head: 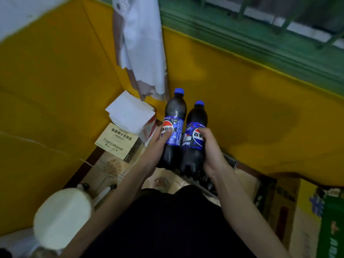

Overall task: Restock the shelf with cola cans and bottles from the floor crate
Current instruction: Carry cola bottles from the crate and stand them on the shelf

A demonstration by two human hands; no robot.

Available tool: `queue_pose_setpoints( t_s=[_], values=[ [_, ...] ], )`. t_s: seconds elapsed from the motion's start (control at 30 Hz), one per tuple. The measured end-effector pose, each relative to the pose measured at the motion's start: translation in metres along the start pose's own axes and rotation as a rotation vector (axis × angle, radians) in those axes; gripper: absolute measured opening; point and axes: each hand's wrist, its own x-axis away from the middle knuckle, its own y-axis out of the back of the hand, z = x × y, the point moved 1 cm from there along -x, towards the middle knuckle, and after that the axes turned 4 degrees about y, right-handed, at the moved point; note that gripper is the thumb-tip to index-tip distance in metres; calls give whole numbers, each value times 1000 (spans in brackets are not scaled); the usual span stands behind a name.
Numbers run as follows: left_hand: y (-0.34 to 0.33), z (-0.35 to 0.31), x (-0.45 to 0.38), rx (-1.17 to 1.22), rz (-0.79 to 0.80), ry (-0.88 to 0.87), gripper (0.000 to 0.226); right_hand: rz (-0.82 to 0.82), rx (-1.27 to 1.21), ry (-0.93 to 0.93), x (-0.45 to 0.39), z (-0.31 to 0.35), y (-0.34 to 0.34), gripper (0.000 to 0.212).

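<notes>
Fingers of left hand [158, 146] and right hand [212, 151] grip two cola bottles [174, 127], one each.

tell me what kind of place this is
Probably a small shop's stock corner or back room: a cardboard beer carton printed Franziskaner on the tiled floor, yellow painted walls, and two blue-capped cola bottles in hand.

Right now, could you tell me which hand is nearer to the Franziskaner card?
Left. The left hand, gripping the left bottle, is just right of the Franziskaner card; the right hand holds the right bottle farther right.
</notes>
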Motion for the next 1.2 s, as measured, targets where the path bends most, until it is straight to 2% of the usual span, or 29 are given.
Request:
queue_pose_setpoints(
  t_s=[0.07,0.17,0.33,0.53,0.63,0.87,1.07,1.2],
  values=[
    [3,-4,19,9,-84,-56,52,35,64,37,9,-2,-6,39],
    [0,-1,58,91,-185,-121,40,158,155,87,26,-8,-9,48],
    [0,22,142,274,-380,-213,39,422,358,195,63,-29,-21,36],
    [20,56,253,387,-695,-344,51,758,503,155,139,-77,-58,34],
    [28,70,312,425,-856,-414,45,908,594,139,179,-106,-81,39],
    [47,114,441,502,-1201,-584,44,1208,720,110,275,-196,-121,60],
    [69,179,565,571,-1424,-675,49,1388,799,-13,370,-306,-134,51],
    [83,228,652,615,-1581,-679,54,1462,824,-182,440,-387,-137,34]
  ],
)
